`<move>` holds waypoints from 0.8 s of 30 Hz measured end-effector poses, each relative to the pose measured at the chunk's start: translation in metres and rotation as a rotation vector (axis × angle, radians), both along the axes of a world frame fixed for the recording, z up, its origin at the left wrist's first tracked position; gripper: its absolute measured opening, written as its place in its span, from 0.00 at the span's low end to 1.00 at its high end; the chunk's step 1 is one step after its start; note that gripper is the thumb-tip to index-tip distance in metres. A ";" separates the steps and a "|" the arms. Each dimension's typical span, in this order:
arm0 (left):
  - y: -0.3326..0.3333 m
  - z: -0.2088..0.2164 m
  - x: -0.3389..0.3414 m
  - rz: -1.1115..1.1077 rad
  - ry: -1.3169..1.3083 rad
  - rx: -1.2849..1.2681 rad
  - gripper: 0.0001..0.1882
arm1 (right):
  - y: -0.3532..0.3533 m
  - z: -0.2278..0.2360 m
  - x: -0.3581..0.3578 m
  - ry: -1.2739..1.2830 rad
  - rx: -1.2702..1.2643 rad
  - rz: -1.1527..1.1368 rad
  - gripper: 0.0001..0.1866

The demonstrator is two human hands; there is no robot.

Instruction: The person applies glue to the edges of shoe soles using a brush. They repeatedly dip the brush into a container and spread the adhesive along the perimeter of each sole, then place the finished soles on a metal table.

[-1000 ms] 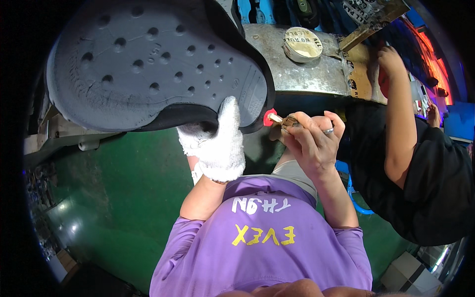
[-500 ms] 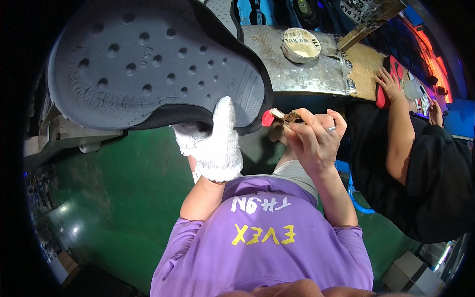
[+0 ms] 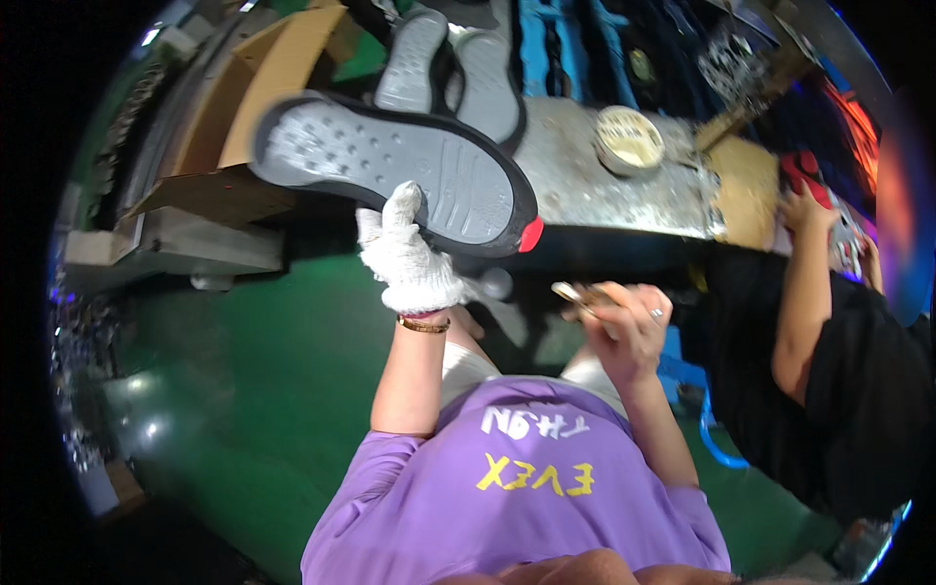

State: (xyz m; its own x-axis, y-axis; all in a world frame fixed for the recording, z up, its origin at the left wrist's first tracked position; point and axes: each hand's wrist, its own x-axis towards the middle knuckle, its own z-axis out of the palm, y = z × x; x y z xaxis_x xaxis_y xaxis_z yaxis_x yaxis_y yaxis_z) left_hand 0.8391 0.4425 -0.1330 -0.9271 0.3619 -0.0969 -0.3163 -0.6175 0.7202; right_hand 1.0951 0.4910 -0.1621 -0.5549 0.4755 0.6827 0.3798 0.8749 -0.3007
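Gripping grey dimpled rubber shoe sole (image 3: pixel 390 166) in gloved left hand (image 3: pixel 409 258); right hand (image 3: pixel 629 327) pinching small brush (image 3: pixel 575 295), clear of sole, brushing unfinished.

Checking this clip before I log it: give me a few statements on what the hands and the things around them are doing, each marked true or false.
1. The left hand, in a white glove, holds up a grey shoe sole. True.
2. The right hand is gloved too. False: it is bare, with a ring on one finger.
3. The right hand holds a small brush clear of the sole. True.
4. The round tin stands on the green floor. False: it stands on the metal bench.
5. A co-worker in black is at the person's right. True.
6. The sole's heel tip is blue. False: it is red.
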 end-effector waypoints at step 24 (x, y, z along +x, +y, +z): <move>0.037 -0.056 0.123 -0.628 0.762 -0.605 0.30 | -0.039 -0.184 0.065 0.117 -0.818 -0.179 0.15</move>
State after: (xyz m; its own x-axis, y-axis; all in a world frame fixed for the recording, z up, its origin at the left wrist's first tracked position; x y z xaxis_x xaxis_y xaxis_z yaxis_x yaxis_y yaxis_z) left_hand 0.9622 0.4792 -0.1888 -0.4926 0.8650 0.0953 0.1980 0.0048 0.9802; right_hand 1.1604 0.4516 -0.3465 -0.3709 0.9191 0.1333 0.4188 0.2936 -0.8593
